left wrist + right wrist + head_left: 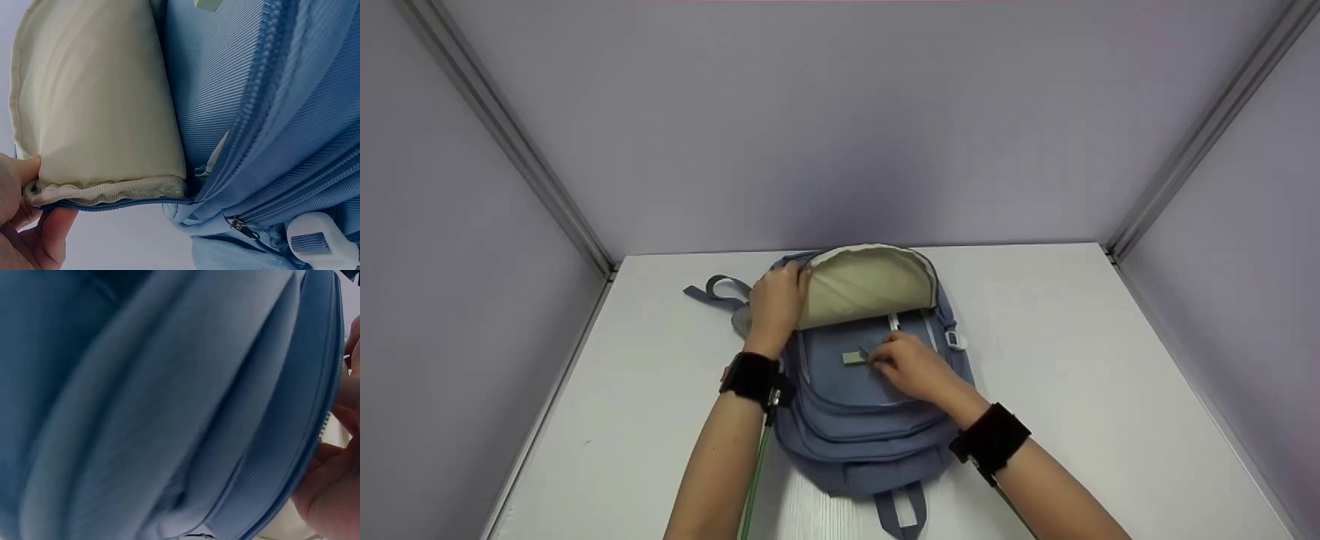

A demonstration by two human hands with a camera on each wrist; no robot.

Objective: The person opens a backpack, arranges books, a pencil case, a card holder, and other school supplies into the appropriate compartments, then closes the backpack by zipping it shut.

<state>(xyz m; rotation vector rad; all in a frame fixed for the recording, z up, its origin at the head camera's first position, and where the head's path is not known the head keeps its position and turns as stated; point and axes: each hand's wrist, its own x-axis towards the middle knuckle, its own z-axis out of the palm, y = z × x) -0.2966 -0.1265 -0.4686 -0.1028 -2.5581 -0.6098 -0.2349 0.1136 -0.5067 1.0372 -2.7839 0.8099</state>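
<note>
A blue backpack (847, 450) lies front side up, its front flap folded back to show a cream lining (866, 283). The left hand (776, 304) grips the flap's left edge; in the left wrist view, thumb and fingers (56, 230) pinch the trimmed rim. Over the uncovered blue panel, the right hand (911, 366) has its fingers curled, with a small dark green piece (864, 351) at the fingertips, too small to identify. Beside it is a light green rectangle (852, 358). The backpack's edge hides part of the right hand (337, 489) in the right wrist view.
The backpack rests on a white table (1072, 375) with pale walls behind and at both sides. A loose strap (712, 296) sticks out at the left, another strap (904, 517) at the front. A white buckle (955, 340) sits on the right side.
</note>
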